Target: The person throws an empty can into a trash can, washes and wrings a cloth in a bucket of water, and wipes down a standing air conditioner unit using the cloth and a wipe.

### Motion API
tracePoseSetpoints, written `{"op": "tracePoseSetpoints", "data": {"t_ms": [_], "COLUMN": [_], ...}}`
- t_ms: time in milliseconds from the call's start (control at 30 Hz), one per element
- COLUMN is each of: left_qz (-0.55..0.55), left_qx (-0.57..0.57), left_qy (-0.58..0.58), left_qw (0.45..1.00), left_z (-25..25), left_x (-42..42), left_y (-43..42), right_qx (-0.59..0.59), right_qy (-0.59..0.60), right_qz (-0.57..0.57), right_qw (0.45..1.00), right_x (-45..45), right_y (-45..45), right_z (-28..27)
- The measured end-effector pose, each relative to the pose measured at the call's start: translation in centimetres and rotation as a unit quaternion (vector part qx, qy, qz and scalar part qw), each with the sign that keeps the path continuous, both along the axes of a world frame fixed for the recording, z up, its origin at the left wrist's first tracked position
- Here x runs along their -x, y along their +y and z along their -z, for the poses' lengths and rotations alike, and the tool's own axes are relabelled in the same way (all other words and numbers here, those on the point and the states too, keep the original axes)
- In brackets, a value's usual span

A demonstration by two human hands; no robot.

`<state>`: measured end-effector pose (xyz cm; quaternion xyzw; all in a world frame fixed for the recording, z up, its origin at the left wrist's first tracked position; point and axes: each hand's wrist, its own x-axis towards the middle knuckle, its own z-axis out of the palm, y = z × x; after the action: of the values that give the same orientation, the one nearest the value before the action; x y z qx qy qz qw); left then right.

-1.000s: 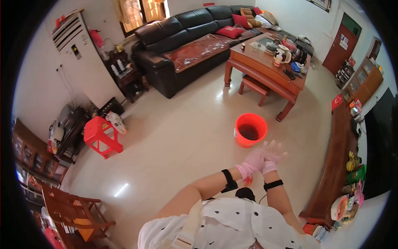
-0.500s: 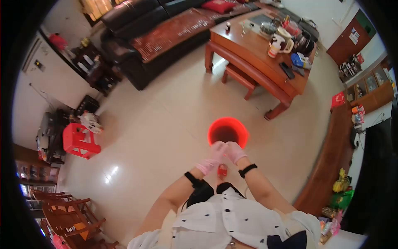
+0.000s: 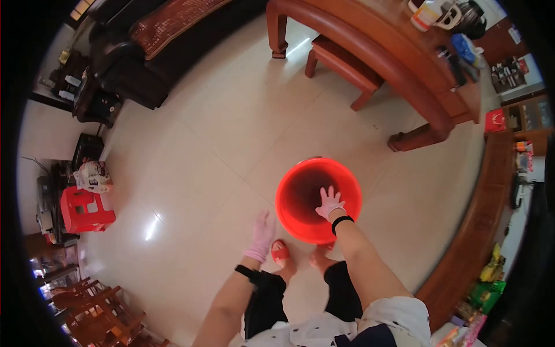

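Observation:
A red bucket (image 3: pixel 349 189) stands on the tiled floor in front of my feet, its inside dark toward the bottom; I cannot tell what is in it. My right hand (image 3: pixel 330 204), in a pink glove, is over the bucket's opening with its fingers spread and nothing in them. To the left of the bucket, apart from its rim, my left hand (image 3: pixel 262 236) is in a matching pink glove. Its fingers are stretched out and slightly blurred, and it holds nothing. Black bands circle both wrists.
A wooden table (image 3: pixel 370 43) with a low stool (image 3: pixel 345 68) beneath its edge stands ahead. A dark sofa (image 3: pixel 124 72) is at the far left. On the left are a red plastic stool (image 3: pixel 87 215) and wooden chairs (image 3: pixel 101 309). A long wooden bench (image 3: pixel 477 225) runs along the right.
My hands have come apart from the bucket's near rim: the right went over the opening, the left out to the side. The view tilts further down and the bucket looks larger.

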<state>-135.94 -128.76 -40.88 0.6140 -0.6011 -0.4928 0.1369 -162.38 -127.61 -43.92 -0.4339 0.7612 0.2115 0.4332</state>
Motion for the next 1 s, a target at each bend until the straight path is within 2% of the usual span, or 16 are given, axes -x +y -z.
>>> {"op": "tracePoseSetpoints", "data": {"t_ms": [133,200,233,300,400,500,567,633,700,733,800,833,900,933,967,1000], "left_qz": [0.095,0.098,0.094,0.095,0.1,0.116,0.142,0.152,0.163,0.168,0.173,0.185,0.196,0.197,0.21,0.226], "left_qx": [0.16,0.249,0.215,0.174,0.176,0.185,0.169,0.116,0.065,0.027,0.066,0.05,0.069,0.103,0.036,-0.033], "left_qy": [-0.094,-0.104,-0.145,-0.213,-0.252,-0.242,-0.231,-0.223,-0.225,-0.235,-0.234,-0.22,-0.198,-0.183,-0.182,-0.183], "left_qw": [0.978,0.958,0.961,0.957,0.946,0.945,0.948,0.956,0.958,0.957,0.955,0.957,0.958,0.958,0.96,0.956], "left_z": [0.3,0.3,0.1,1.0,2.7,4.0,3.1,3.2,2.2,2.0,3.8,3.5,5.0,6.3,5.3,4.0], "left_x": [4.0,4.9,5.6,6.7,6.2,5.3,5.1,5.0,5.1,5.1,4.6,4.4,3.2,2.7,2.6,2.5], "left_y": [1.3,0.5,0.3,-0.2,-0.6,-0.2,2.3,2.7,2.0,0.1,0.0,-0.3,-0.3,0.3,0.0,-0.9], "right_qx": [0.016,0.153,0.011,-0.05,0.011,0.078,0.029,-0.233,-0.185,-0.121,-0.096,-0.038,-0.094,0.007,0.222,0.145], "right_qy": [0.025,-0.003,-0.152,-0.178,-0.117,-0.04,-0.097,-0.065,-0.149,-0.223,-0.151,-0.24,-0.279,-0.301,-0.348,-0.39], "right_qz": [-0.027,-0.216,-0.23,-0.316,-0.152,-0.448,-0.367,-0.365,-0.254,-0.132,0.076,0.089,0.253,0.342,0.221,0.418], "right_qw": [0.999,0.964,0.961,0.931,0.981,0.89,0.925,0.899,0.938,0.958,0.981,0.966,0.921,0.89,0.884,0.808], "right_x": [-1.0,-1.6,0.5,-0.8,1.5,0.2,-1.1,-3.2,-3.9,-2.7,-3.6,-2.1,-0.7,-1.0,0.4,0.4], "right_y": [-2.3,0.2,1.4,-0.9,-1.0,0.4,3.6,2.8,0.3,0.2,-2.4,-1.0,-2.0,-1.7,0.2,-0.3], "right_z": [1.7,8.1,16.2,13.3,20.9,18.5,19.2,18.6,9.7,13.3,5.6,11.9,6.7,4.2,7.6,5.2]}}
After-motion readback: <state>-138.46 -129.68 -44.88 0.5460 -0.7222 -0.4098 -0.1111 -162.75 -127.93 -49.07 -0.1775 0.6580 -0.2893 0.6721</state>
